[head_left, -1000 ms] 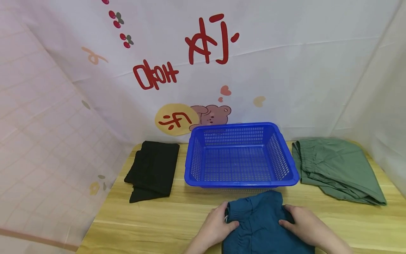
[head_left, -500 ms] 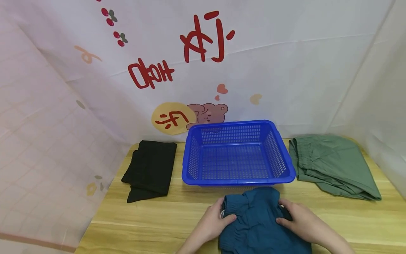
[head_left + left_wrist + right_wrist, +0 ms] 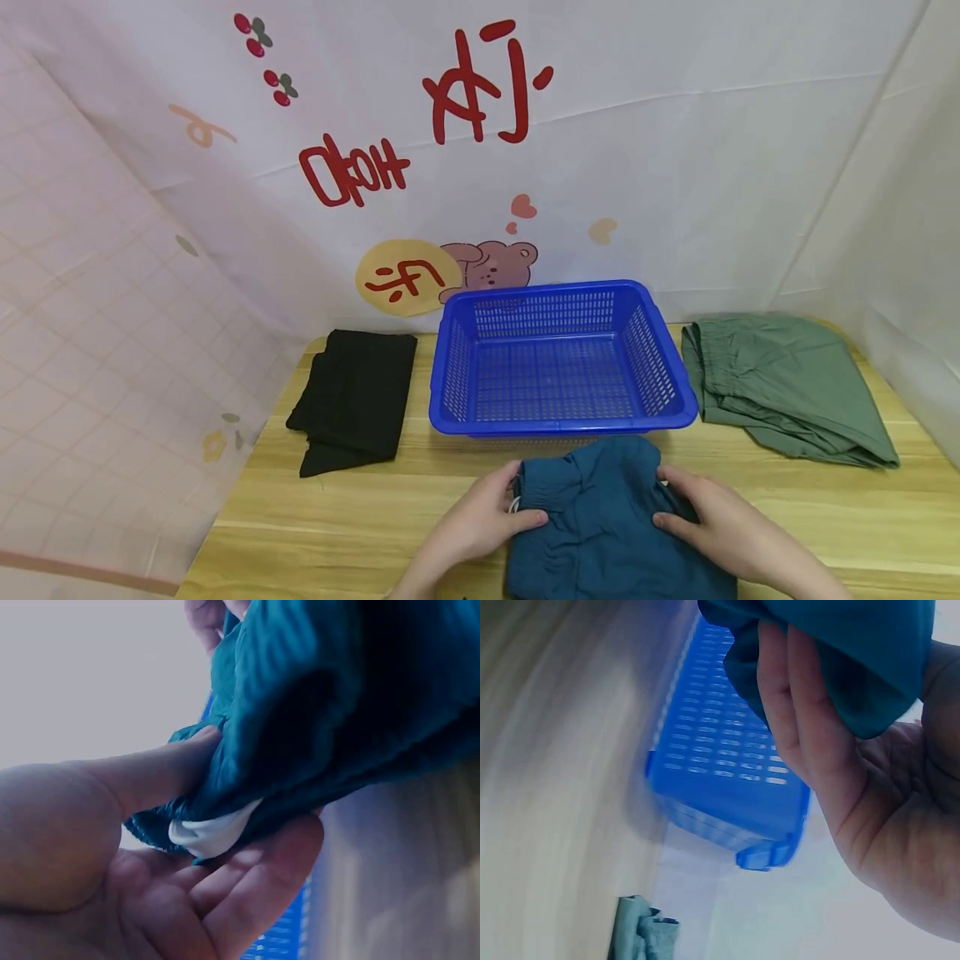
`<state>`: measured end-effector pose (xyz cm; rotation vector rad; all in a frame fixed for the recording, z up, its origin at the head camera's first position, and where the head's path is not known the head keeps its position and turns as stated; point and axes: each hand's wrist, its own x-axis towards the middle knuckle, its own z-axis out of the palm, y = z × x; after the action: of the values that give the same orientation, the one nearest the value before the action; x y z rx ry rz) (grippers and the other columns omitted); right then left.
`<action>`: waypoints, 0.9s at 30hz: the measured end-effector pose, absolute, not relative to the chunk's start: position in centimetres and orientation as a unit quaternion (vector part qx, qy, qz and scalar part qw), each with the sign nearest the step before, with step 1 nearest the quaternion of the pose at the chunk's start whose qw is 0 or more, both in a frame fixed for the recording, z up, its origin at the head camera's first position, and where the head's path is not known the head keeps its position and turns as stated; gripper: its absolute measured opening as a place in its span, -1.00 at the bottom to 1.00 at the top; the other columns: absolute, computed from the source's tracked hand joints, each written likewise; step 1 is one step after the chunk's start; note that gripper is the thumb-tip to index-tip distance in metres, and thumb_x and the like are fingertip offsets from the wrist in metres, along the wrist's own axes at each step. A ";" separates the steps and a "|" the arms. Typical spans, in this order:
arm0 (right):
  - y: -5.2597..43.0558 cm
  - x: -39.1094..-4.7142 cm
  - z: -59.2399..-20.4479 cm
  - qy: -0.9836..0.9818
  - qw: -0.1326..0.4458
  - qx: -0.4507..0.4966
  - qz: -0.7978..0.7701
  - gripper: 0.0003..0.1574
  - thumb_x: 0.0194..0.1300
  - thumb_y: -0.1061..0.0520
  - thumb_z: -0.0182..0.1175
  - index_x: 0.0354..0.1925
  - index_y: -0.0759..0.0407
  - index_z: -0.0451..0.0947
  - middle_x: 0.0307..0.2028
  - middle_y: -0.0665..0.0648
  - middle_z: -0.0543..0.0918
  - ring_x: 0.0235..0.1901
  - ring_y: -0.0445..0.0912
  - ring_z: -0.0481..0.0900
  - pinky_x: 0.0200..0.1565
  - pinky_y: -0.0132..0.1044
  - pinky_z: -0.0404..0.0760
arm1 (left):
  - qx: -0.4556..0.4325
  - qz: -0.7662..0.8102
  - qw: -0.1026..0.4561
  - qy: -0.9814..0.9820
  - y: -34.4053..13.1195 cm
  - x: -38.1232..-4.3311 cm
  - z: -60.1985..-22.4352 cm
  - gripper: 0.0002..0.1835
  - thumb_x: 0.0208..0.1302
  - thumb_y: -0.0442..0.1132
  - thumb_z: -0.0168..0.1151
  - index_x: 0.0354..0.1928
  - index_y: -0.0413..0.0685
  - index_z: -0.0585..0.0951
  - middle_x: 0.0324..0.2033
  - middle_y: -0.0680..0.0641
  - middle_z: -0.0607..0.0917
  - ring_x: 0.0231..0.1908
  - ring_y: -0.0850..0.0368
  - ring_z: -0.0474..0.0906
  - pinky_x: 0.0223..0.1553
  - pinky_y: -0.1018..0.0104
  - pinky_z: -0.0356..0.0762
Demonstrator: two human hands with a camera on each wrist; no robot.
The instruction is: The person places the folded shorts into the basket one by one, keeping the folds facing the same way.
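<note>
Folded teal shorts (image 3: 607, 517) with a gathered elastic waistband are held between both hands in front of the basket. My left hand (image 3: 486, 518) grips the waistband side, thumb on top and fingers underneath. A white drawstring (image 3: 212, 832) pokes out between that thumb and the fingers in the left wrist view. On the opposite side my right hand (image 3: 712, 521) holds the folded edge, with the thumb on the near face. Its fingers (image 3: 810, 697) lie along the cloth in the right wrist view. The near end of the shorts is cut off by the head view's lower edge.
A blue perforated plastic basket (image 3: 562, 426) stands right behind the shorts, with nothing in it. Folded black clothing (image 3: 356, 400) lies left of it, and folded green shorts (image 3: 787, 383) lie to its right. A printed white cloth (image 3: 675, 167) backs the wooden table (image 3: 337, 533).
The left hand and the waistband have shifted slightly left. The right hand keeps its hold on the shorts. The head view has turned a little, so the whole scene sits slightly farther left.
</note>
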<state>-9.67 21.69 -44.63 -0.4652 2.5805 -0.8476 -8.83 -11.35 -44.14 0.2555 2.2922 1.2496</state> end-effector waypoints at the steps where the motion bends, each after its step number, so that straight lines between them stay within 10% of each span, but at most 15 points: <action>1: 21.8 -9.6 -44.6 0.919 0.189 -0.172 -0.300 -0.36 0.39 -0.02 0.39 0.26 0.33 0.53 0.16 0.31 0.73 0.13 0.24 0.73 0.05 0.11 0.74 | 0.098 0.461 0.258 0.843 -11.4 -8.7 -43.7 -0.08 0.41 0.01 0.40 0.59 -0.34 0.22 0.52 -0.38 0.39 0.43 -0.37 0.49 0.40 -0.26 0.49; 9: 22.5 -8.7 -43.8 0.889 0.184 -0.225 -0.353 -0.53 0.50 -0.10 0.27 0.20 0.14 0.53 0.06 0.06 0.74 -0.05 -0.45 0.63 -0.16 -0.40 0.68 | 0.137 0.512 0.271 0.804 -12.6 -8.4 -42.0 -0.50 0.40 -0.14 0.41 0.32 0.12 0.50 0.19 0.02 0.73 0.23 0.06 0.69 0.12 0.34 0.69; 16: 22.4 -8.2 -43.0 0.875 0.156 -0.195 -0.415 -0.33 0.53 0.04 0.25 0.44 0.34 0.40 0.25 0.36 0.68 0.05 -0.41 0.69 -0.10 -0.31 0.75 | 0.131 0.591 0.254 0.755 -13.6 -8.4 -40.8 -0.43 0.43 -0.20 0.38 0.42 -0.03 0.46 0.18 -0.13 0.71 -0.06 0.25 0.75 -0.04 0.49 0.67; 23: 22.2 -7.7 -42.5 0.875 0.113 -0.104 -0.458 -0.25 0.51 0.10 0.28 0.51 0.34 0.31 0.25 0.35 0.67 -0.01 -0.61 0.55 -0.11 -0.43 0.68 | 0.134 0.603 0.192 0.762 -13.7 -8.7 -40.4 -0.52 0.43 -0.18 0.38 0.26 -0.22 0.47 -0.37 0.06 0.44 -0.52 0.37 0.25 -0.42 0.54 0.32; 27: 21.7 -7.8 -42.3 0.865 0.107 -0.077 -0.484 -0.21 0.55 0.09 0.23 0.56 0.34 0.24 0.34 0.37 0.62 0.05 -0.62 0.53 -0.07 -0.49 0.68 | 0.118 0.635 0.157 0.747 -13.4 -8.4 -40.7 -0.33 0.44 -0.22 0.35 0.43 -0.43 0.34 -0.26 -0.02 0.51 -0.39 0.41 0.35 -0.29 0.57 0.41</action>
<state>-7.79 21.75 -42.32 -0.2259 2.5476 -1.4255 -8.43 -13.43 -40.74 0.3381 2.1371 1.8175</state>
